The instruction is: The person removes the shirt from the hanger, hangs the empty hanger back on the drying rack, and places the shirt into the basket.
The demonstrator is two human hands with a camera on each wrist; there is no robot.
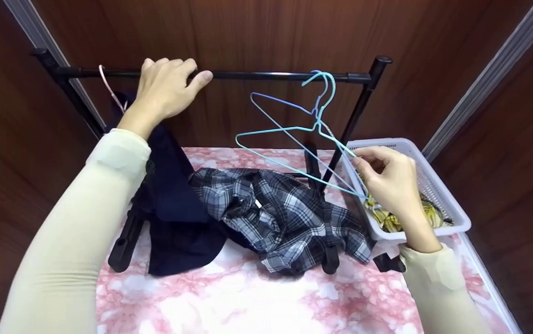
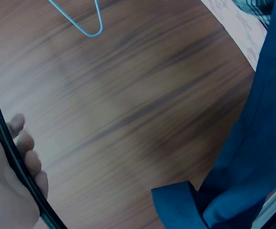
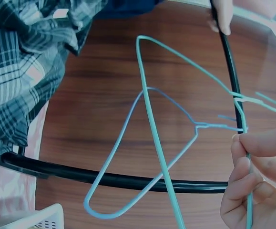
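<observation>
We have our left hand (image 1: 164, 90) up on the black rail (image 1: 266, 74) of the small garment rack, fingers curled over the bar near its left end, the thumb lying along it; the left wrist view shows the same fingers (image 2: 27, 152) wrapped round the thin black bar against the wood panel. Our right hand (image 1: 389, 178) is low and to the right, just above the white basket (image 1: 452, 218), and its thumb and fingertips (image 3: 245, 164) pinch the lower wire of the teal hanger (image 1: 294, 134). That hanger's hook sits over the rail near the right post, together with a blue hanger (image 1: 278, 99) beside it, so the teal wire runs on a slant from the hook at upper left of our right hand down to the pinch. The hook therefore lies up and to the left of those fingers, and the right hand is plainly the nearer of the two, the left being well apart along the bar. A pink hanger (image 1: 108, 88) hangs at the rail's left end with a dark blue garment (image 1: 173, 204) beneath it, and a plaid shirt (image 1: 280, 213) lies crumpled on the pink marbled tabletop (image 1: 229, 297) between the rack's feet
</observation>
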